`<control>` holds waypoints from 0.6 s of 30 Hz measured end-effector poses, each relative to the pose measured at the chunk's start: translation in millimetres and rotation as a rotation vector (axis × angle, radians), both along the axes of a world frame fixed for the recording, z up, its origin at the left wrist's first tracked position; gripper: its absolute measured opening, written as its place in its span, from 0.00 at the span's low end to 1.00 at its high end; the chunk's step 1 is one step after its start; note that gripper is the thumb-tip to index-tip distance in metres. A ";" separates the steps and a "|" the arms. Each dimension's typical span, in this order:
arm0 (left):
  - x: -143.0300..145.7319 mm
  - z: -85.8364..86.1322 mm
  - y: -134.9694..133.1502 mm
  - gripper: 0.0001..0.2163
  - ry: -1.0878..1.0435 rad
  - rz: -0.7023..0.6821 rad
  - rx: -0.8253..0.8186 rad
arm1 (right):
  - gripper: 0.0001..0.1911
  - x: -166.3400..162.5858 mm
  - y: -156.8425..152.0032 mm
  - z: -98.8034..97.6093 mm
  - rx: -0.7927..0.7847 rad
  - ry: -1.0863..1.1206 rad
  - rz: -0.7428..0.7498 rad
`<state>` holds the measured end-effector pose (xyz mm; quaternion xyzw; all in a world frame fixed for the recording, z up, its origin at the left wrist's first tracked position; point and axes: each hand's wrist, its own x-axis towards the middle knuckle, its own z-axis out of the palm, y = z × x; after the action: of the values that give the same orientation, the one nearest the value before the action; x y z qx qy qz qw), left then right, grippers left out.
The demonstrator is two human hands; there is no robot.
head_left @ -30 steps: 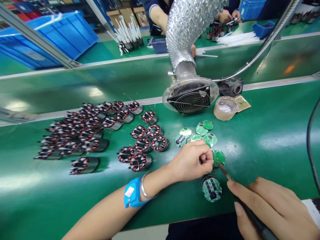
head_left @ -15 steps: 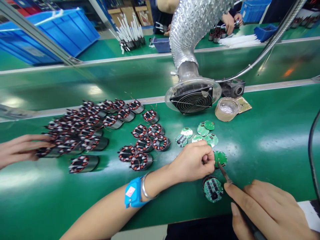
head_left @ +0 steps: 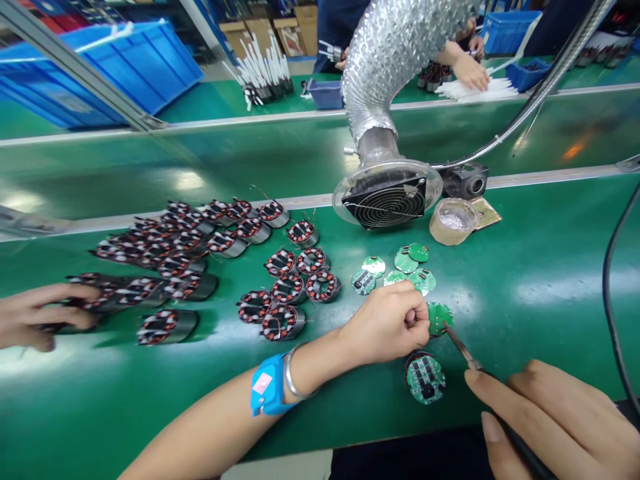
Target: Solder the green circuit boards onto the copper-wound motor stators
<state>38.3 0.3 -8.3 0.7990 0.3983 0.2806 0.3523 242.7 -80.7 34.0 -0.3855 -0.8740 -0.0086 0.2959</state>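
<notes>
My right hand [head_left: 565, 413] grips a soldering iron [head_left: 464, 350] like a pen. The iron's tip is at the right edge of a round green circuit board [head_left: 440, 319]. Closed in a pinch, my left hand [head_left: 390, 317] is against the left side of that board. Its fingertips are hidden, so I cannot tell what lies between them. Just below sits a motor stator topped by a second round circuit board [head_left: 426, 379] with black chips. Several loose round boards [head_left: 406, 260] lie beyond my left hand.
Several copper-wound stators [head_left: 287, 289] stand left of my forearm. Another person's hand [head_left: 47, 310] is among more stators at far left. A fume extractor [head_left: 387, 200] hangs over the bench near a round tub [head_left: 453, 220]. Across the divider, a co-worker's hand [head_left: 471, 72] touches white sleeves.
The soldering iron and my right hand have shifted slightly right, the tip moving toward the board's right edge. My left hand stays put. The other person's hand at left has moved slightly left and down.
</notes>
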 end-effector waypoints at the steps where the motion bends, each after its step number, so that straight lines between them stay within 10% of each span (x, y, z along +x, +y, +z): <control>1: 0.1 -0.2 -0.2 0.06 0.000 0.002 -0.002 | 0.15 2.4 -1.2 0.5 0.003 0.012 -0.010; 11: -7.8 4.5 1.2 0.03 0.012 -0.024 -0.060 | 0.17 -1.0 25.9 -21.8 -0.113 0.094 -0.100; 18: -34.6 -4.9 10.6 0.06 -0.109 -0.255 -0.163 | 0.12 -3.6 48.2 -46.0 -0.335 0.273 0.096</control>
<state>3.6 11.0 -13.2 0.7955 0.2955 0.2432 0.4698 239.2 -32.4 -11.9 -0.3850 -0.8322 0.2030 0.3436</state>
